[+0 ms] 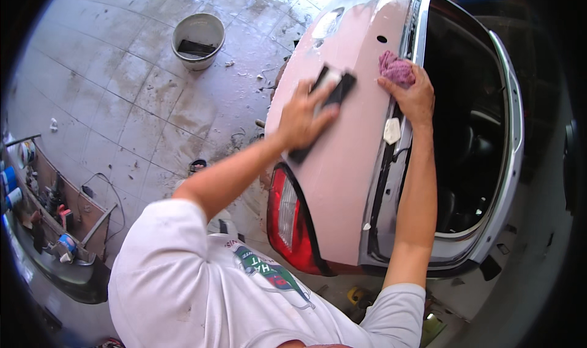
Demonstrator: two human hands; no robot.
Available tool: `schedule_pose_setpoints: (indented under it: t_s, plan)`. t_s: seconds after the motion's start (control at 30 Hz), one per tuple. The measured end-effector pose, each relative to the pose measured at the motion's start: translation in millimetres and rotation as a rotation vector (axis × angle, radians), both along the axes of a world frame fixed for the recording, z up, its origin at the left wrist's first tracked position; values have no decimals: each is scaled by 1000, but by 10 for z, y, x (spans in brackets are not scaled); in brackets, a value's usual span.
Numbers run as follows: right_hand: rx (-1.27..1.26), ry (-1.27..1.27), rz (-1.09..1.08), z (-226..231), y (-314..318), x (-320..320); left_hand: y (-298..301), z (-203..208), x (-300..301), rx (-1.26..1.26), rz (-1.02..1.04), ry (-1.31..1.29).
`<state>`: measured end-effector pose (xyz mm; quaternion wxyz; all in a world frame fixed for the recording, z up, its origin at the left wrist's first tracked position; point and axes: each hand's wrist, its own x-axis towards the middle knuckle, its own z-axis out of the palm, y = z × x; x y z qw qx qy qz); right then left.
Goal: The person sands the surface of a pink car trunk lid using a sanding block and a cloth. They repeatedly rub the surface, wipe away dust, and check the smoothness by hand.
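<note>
My left hand (304, 117) presses a long black sanding block (333, 91) flat against the pink-primed rear panel (342, 177) of a car. The block lies diagonally, its lower end sticking out below my palm. My right hand (414, 96) holds a crumpled purple rag (396, 70) against the panel's upper edge, beside the open rear window frame (510, 134). A red tail light (287, 216) sits at the panel's lower corner.
A grey bucket (198, 39) with a dark tool inside stands on the stained tiled floor (140, 97). A cluttered shelf with cans and tools (49, 213) runs along the left. A small hole (381, 39) marks the panel top.
</note>
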<state>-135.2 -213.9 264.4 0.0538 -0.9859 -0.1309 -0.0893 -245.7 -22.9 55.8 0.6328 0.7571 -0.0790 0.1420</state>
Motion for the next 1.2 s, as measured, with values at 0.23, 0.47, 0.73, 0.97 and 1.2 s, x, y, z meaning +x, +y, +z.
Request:
schedule_pose_setpoints:
  t_s: [0.23,0.47,0.73,0.97,1.2]
  plan:
    - [-44,-13,24,-225,76,249,9,-124,325,40,205,286]
    - [-45,-44,13,-198,-152,84,71,28,-1009,-63,-82,-15]
    - [-46,-108,-10,-286,-97,220,69,-1028,308,226,161,-127]
    - [-44,-78,-8,-295,-166,196,210,-459,-668,-81,-73,-28]
    - [-67,-62,44,-242,-102,230,134,-1471,139,-20,142,86]
